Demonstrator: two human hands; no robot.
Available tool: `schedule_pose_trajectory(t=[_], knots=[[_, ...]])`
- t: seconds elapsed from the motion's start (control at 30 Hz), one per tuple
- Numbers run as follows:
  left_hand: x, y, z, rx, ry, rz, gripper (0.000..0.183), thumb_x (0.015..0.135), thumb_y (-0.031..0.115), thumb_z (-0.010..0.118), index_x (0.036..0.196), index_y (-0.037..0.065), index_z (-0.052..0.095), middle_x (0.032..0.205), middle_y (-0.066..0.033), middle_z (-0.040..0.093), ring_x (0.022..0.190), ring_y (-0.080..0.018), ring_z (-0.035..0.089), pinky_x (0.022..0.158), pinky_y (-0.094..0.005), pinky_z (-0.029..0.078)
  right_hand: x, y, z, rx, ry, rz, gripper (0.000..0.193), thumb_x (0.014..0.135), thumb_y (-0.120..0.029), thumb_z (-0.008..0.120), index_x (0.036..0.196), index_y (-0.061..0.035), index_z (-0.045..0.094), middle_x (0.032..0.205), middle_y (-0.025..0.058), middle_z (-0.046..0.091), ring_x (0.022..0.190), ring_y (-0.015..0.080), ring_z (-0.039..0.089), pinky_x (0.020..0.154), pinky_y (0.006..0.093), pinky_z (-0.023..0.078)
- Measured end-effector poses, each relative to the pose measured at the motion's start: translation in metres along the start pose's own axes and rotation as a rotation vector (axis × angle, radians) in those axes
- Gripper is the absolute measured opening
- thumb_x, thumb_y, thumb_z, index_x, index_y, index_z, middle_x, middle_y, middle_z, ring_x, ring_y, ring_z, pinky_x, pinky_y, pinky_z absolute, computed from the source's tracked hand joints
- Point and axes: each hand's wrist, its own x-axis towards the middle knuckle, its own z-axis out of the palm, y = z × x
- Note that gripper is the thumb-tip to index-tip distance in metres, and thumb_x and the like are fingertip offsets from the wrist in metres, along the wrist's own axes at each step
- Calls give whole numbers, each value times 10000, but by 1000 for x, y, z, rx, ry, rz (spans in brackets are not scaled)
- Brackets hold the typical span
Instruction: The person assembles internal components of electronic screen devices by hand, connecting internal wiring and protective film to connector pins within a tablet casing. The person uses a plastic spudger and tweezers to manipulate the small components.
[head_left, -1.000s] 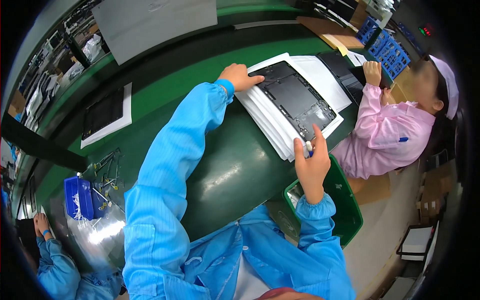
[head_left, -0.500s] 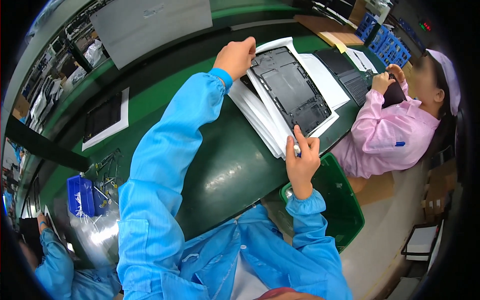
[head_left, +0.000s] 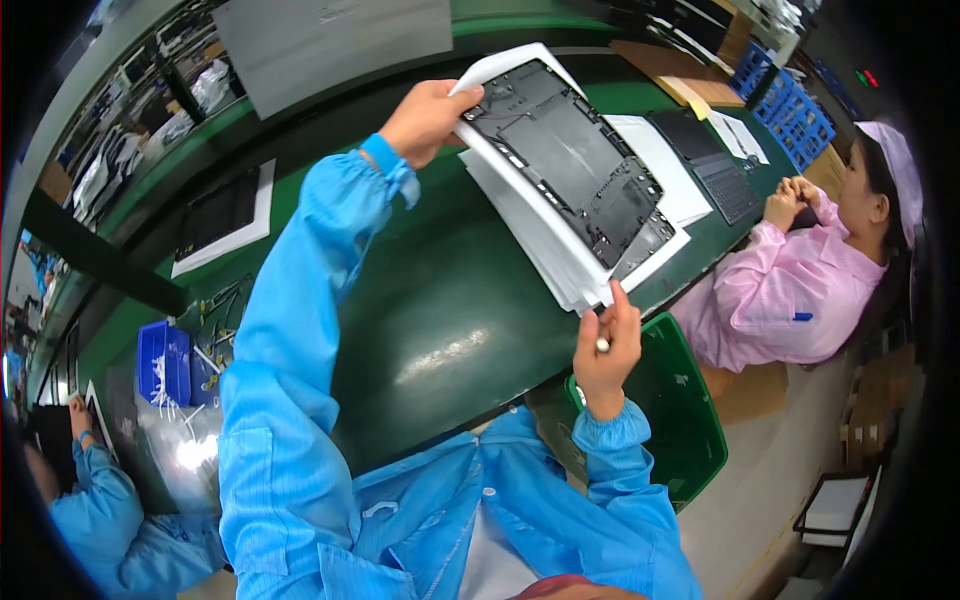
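My left hand grips the far left corner of a black plastic casing together with the white sheet under it, thumb on top. That corner is lifted and the casing tilts over a pile of white sheets. At the casing's near corner is my right hand, index finger stretched out at the edge of the white sheet. Its other fingers are curled round a small pen-like thing with a whitish end; most of it is hidden in the palm.
A green bin stands below the table edge at right. Beyond it sits a co-worker in pink, hands together near a keyboard. On the left are a blue tray, loose tools and a dark panel on white sheet. Another co-worker is at lower left.
My left hand has moved left and lifted the casing's far corner with its white sheet. My right hand has moved slightly down. The pink-sleeved co-worker's hands no longer hold the dark panel.
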Motion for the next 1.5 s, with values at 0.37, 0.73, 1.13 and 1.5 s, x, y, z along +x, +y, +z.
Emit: schedule_pose_trajectory(t=[0.37,0.73,1.13,1.5], knots=[[-138,-87,-156,222,125,-230,307,934,250,643,1108,1,678,934,9,674,790,-48,562,688,-209,452,23,-51,34,128,-454,9,201,829,-83,666,1017,-25,625,903,131,609,705,297,609,602,353,473],[-176,-122,-161,981,472,147,426,841,185,689,1234,66,576,1224,-205,509,1114,-331,522,971,-369,429,22,-77,106,6,-800,-33,282,835,-266,694,1051,-91,642,925,104,616,758,324,645,622,418,501],[-353,-87,-245,1230,405,-275,319,767,191,746,1046,56,672,907,-122,615,773,-288,619,716,-395,514,32,-40,93,118,-758,12,119,898,-102,621,963,-4,635,852,130,605,763,253,603,698,324,468],[-368,-107,-206,1229,796,-334,223,762,208,757,906,50,697,808,-88,577,737,-277,610,663,-378,494,28,-48,101,136,-786,-70,95,858,-81,660,934,-25,646,805,121,582,710,277,603,633,340,470]])
